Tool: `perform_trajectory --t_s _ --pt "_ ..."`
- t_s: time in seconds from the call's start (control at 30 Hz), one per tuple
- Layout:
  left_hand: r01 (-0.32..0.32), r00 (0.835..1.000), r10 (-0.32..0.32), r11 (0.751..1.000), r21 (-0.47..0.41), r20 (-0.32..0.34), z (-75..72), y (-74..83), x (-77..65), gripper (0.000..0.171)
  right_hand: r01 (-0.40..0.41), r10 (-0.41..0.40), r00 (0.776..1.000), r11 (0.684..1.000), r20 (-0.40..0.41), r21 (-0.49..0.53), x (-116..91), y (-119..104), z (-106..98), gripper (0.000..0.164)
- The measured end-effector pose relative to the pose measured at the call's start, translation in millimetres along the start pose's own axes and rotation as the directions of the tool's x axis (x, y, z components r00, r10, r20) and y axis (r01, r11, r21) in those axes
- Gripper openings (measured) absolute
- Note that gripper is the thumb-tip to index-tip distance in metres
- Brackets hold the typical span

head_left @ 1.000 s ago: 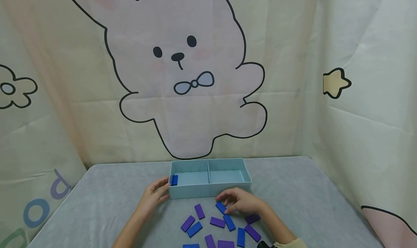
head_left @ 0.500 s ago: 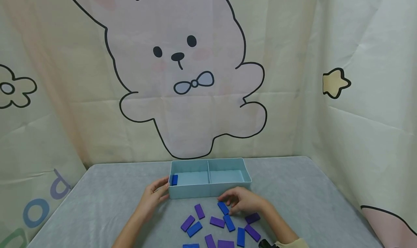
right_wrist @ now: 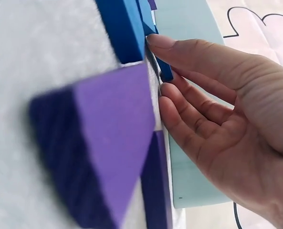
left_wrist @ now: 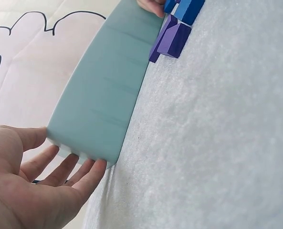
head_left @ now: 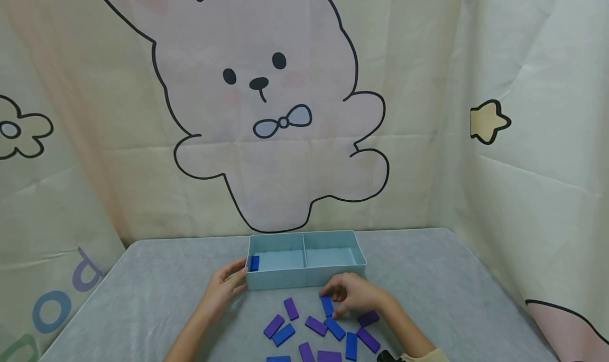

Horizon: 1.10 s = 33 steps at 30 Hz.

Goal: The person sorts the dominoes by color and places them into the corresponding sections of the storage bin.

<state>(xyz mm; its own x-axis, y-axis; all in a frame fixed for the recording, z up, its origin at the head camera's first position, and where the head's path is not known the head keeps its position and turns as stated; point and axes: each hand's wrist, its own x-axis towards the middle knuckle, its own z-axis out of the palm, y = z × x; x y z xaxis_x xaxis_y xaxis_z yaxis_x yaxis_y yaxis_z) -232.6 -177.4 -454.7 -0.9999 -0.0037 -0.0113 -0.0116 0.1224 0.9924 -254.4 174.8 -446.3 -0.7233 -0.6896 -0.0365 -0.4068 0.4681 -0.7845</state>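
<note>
A pale teal box (head_left: 276, 279) with two compartments sits near the back of the table. Against its left end rest the fingertips of my left hand (head_left: 224, 287), spread along the wall in the left wrist view. Inside the left compartment, one blue block (head_left: 255, 263) lies by the end wall. Just in front of the box, my right hand (head_left: 358, 293) pinches another blue block (head_left: 326, 306) between thumb and fingers, low at the cloth. Its near end meets a second loose blue block (head_left: 335, 328). The right wrist view shows the pinched block partly hidden behind the thumb.
Several purple blocks (head_left: 316, 325) and blue blocks (head_left: 284, 335) lie scattered in front of the box. A purple block (head_left: 368, 318) sits under the right wrist. Grey cloth covers the table (head_left: 181, 267); printed curtains (head_left: 414, 182) hang behind and at the sides.
The pinched blue block has shifted slightly right and turned with my right hand. The blue block below it and the neighbouring purple block have turned a little. My left hand stays put.
</note>
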Motion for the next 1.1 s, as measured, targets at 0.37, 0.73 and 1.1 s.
perform_trajectory --t_s 0.37,0.73,1.1 --pt "-0.001 1.000 0.001 1.000 0.000 0.003 -0.1 0.0 -0.4 0.047 -0.034 0.035 0.999 0.999 -0.021 0.019 -2 -9 -1 0.042" --pt "-0.010 1.000 0.010 1.000 -0.012 -0.004 0.6 -0.2 -0.1 0.046 -0.014 0.016 0.999 0.999 -0.040 0.041 -4 -17 -3 0.045" --pt "-0.018 1.000 0.018 1.000 -0.016 0.007 -0.3 -1.9 0.2 0.048 0.005 0.000 0.996 0.998 -0.092 0.056 -4 -29 -4 0.045"
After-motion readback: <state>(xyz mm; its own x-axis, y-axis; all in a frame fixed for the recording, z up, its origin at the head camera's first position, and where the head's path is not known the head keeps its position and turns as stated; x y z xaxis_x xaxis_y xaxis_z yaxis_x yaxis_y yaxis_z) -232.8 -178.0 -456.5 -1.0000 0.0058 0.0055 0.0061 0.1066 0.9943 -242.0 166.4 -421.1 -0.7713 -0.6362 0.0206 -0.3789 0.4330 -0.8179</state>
